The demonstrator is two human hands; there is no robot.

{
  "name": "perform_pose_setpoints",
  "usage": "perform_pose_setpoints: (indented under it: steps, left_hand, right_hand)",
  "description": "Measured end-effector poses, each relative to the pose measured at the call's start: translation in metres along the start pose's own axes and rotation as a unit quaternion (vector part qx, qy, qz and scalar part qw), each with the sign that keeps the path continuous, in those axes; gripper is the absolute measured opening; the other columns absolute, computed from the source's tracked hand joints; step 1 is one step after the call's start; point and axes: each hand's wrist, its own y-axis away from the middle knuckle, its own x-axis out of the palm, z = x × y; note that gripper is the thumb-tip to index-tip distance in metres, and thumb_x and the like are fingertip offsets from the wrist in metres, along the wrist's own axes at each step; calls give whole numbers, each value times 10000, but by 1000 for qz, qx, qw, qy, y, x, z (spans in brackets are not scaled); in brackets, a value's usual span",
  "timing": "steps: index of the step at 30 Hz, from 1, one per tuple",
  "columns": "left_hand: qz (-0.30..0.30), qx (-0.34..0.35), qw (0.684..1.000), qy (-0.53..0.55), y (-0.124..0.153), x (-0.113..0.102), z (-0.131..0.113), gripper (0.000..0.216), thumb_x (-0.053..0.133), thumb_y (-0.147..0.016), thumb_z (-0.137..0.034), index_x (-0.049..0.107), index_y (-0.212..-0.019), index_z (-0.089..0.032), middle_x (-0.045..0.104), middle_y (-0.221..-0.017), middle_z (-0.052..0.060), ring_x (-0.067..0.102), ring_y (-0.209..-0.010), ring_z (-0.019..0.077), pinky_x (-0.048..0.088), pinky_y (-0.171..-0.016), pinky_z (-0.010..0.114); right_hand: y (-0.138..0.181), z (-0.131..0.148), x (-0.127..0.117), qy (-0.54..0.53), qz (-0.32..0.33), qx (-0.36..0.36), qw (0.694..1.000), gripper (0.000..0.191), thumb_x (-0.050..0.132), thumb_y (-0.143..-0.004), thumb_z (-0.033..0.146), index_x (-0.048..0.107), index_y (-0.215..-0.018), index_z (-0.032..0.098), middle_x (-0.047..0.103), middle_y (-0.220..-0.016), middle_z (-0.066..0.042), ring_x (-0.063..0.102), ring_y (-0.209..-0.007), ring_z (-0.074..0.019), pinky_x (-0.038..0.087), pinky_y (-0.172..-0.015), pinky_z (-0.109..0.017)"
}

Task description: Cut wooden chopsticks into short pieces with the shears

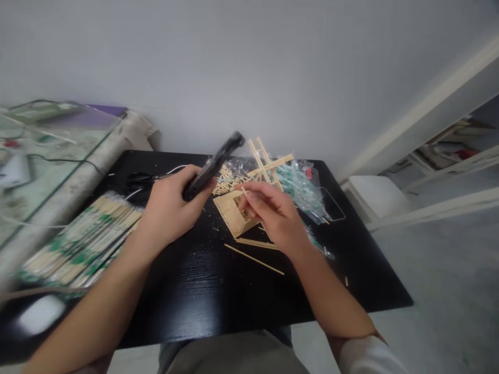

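Note:
My left hand point(171, 202) is closed around a long black tool point(214, 166), held up and slanting away to the right; its exact kind is unclear. Between the thumb and fingers of my right hand point(273, 210) is a short pale wooden stick point(244, 191). Right beneath that hand stands a small model with sloping sides, built of wooden sticks point(232, 213), partly hidden by my fingers. In front of it lie a few loose sticks point(255, 258). Behind the model is a heap of short cut stick pieces point(226, 179).
Long sticks lie crossed point(265, 161) at the back, beside crumpled clear and green wrappers point(306, 189). Packs of wrapped chopsticks point(83, 239) lie left, with black-handled scissors point(140, 179) behind. A white mouse point(42, 314) sits front left. A glass-topped table point(58, 150) adjoins the black table point(187, 291).

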Motion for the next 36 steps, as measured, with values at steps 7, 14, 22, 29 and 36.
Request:
perform_pose_setpoints:
  steps: [7, 14, 22, 29, 36]
  left_hand:
    - [5, 54, 990, -127, 9, 3, 3, 260, 565, -940, -348, 640, -1140, -199, 736, -1030, 66, 685, -903, 245, 490, -776, 340]
    - [29, 76, 977, -197, 15, 12, 5, 263, 540, -927, -336, 589, -1139, -187, 722, -1075, 124, 695, -945, 312, 514, -763, 404]
    - [51, 46, 968, -242, 17, 12, -3, 172, 549, -895, -294, 556, -1044, -208, 703, -942, 105, 690, -844, 302, 479, -661, 379]
    - [57, 39, 962, -266, 17, 13, -4, 140, 567, -891, -284, 542, -1011, -217, 703, -921, 101, 696, -836, 295, 456, -635, 357]
    - [73, 27, 956, -284, 18, 17, -4, 100, 563, -902, -288, 530, -976, -230, 713, -878, 88, 704, -771, 291, 398, -583, 345]
  right_hand:
    - [-7, 3, 4, 28, -58, -34, 997, 165, 717, -947, 340, 763, -1018, 199, 728, -816, -32, 560, -630, -107, 463, -547, -256]
    - [-6, 11, 2, 54, -55, -72, 994, 171, 680, -975, 283, 756, -859, 183, 642, -627, 20, 552, -510, -93, 488, -494, -243]
    - [-3, 12, 0, 46, -48, -63, 996, 182, 688, -972, 291, 765, -855, 175, 700, -639, 5, 633, -497, -108, 574, -514, -249]
    - [-1, 14, -1, 72, -52, -55, 995, 217, 678, -981, 313, 769, -852, 165, 759, -730, -26, 667, -506, -111, 603, -528, -251]
    - [1, 13, -2, 99, -64, -31, 993, 255, 677, -986, 371, 744, -832, 179, 759, -748, -36, 665, -490, -118, 600, -509, -264]
